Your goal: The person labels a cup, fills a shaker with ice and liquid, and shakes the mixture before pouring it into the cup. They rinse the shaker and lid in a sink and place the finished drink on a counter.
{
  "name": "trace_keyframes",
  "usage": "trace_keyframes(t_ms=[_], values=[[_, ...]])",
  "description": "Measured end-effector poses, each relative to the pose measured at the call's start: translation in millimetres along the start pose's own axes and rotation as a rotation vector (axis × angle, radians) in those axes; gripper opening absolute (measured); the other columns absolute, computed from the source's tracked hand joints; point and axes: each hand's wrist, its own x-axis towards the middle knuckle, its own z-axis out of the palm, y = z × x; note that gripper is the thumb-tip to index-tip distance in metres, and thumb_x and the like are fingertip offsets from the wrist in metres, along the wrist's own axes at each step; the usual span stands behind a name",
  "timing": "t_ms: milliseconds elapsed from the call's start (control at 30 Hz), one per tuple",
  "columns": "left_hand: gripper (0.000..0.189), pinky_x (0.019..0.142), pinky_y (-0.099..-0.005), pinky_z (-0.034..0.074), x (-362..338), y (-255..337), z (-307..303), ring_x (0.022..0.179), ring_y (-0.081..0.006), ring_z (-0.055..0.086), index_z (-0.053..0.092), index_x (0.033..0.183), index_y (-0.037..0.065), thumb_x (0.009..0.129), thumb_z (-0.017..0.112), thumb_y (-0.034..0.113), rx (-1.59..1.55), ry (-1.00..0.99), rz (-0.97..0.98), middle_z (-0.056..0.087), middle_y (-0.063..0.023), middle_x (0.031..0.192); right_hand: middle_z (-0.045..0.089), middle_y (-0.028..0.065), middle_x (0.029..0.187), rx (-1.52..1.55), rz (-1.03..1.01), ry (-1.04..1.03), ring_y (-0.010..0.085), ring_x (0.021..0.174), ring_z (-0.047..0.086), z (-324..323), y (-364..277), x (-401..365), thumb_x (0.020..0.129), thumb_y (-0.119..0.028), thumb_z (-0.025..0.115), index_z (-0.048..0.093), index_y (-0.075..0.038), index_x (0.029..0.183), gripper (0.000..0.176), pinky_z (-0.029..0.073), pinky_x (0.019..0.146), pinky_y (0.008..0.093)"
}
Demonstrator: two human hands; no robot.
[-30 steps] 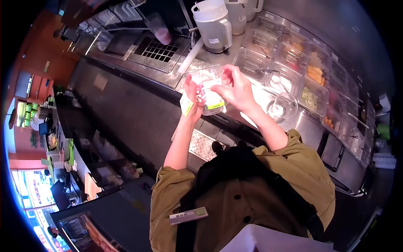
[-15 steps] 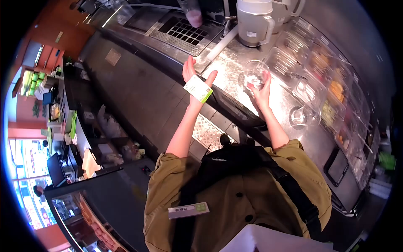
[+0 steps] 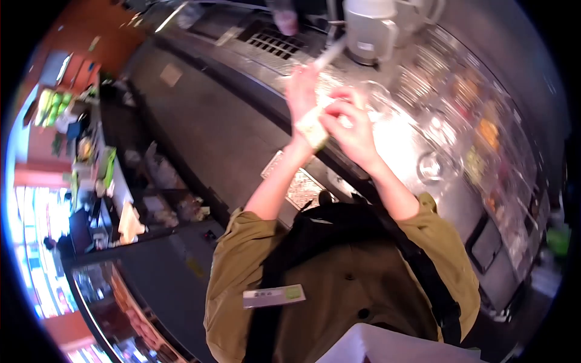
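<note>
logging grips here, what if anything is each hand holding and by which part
The right hand touches or nearly touches an edge of the label; blur hides whether it grips. The left hand, wearing the label, holds nothing visible.

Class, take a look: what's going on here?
A person's right hand is at a pale rectangular label on the left hand, near the wrist; blur hides whether its fingers pinch it. The left hand is open. A clear round plastic container stands on the silvery metal counter.
</note>
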Motion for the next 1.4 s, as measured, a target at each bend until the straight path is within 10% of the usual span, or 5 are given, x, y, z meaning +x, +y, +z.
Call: trace_keyframes(t_ms=[300,633,833,1000,1400], values=[[0.062,0.053,-0.0210,0.041,-49.8,-25.5,88.2,0.056,-0.0061,0.045,0.026,0.137,0.014,0.082,0.054,0.008,-0.077,-0.559,-0.076,0.053,0.0008,0.072,0.049,0.0147,0.101,-0.674,-0.584,0.202,0.0303,0.094,0.048,-81.3,-20.8,-83.1,0.076,0.001,0.063,0.062,0.001,0.085,0.010,0.041,0.082,0.0410],[0.037,0.064,-0.0299,0.048,-165.8,-95.9,140.3,0.071,-0.0154,0.056,0.052,0.109,-0.001,0.077,0.060,0.017,0.178,-0.631,-0.299,0.060,-0.0084,0.085,0.053,0.0146,0.081,-0.592,-0.658,0.330,0.0314,0.079,0.050,-183.6,-35.2,-176.7,0.060,-0.002,0.052,0.051,-0.001,0.062,0.002,0.043,0.073,0.0391],[0.107,0.099,-0.0364,0.031,-169.8,-72.7,183.6,0.122,-0.0310,0.036,0.000,0.137,0.000,0.062,0.076,0.013,0.205,-0.741,-0.267,0.036,-0.0232,0.130,0.052,0.0114,0.098,-0.558,0.186,1.013,0.0171,0.083,0.048,-225.7,-53.4,-214.4,0.078,0.003,0.053,0.051,0.001,0.087,0.010,0.039,0.076,0.0271],[0.076,0.094,-0.0360,0.036,-165.0,-55.0,225.2,0.115,-0.0268,0.041,0.018,0.130,0.000,0.075,0.065,0.022,-0.248,-0.673,-0.571,0.045,-0.0168,0.118,0.055,0.0033,0.089,-0.013,0.417,1.152,0.0085,0.080,0.050,-257.1,-31.5,-240.0,0.089,-0.009,0.048,0.051,0.001,0.095,0.013,0.039,0.074,0.0212],[0.056,0.092,-0.0340,0.038,-130.8,-36.0,188.5,0.108,-0.0275,0.047,0.029,0.128,-0.003,0.091,0.040,0.037,-0.314,-0.396,-0.781,0.044,-0.0201,0.121,0.053,-0.0005,0.075,0.294,0.511,0.481,0.0049,0.066,0.049,-233.7,-0.8,-116.5,0.077,-0.001,0.061,0.053,-0.001,0.085,0.012,0.041,0.062,0.0189]])
